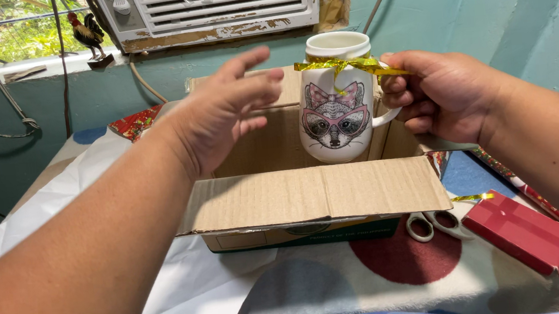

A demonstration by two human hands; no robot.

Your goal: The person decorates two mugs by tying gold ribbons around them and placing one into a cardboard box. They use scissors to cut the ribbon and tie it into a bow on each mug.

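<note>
Over open box (311,195), right hand (442,95) gripping mug (336,102)

mug (338,106): white, cat face with pink glasses and bow | gold ribbon (347,65) tied below rim | upright, held by handle | above open cardboard box (311,195)

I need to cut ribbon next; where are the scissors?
In the head view, the scissors lie lower right, between the cardboard box and the red box.
</note>
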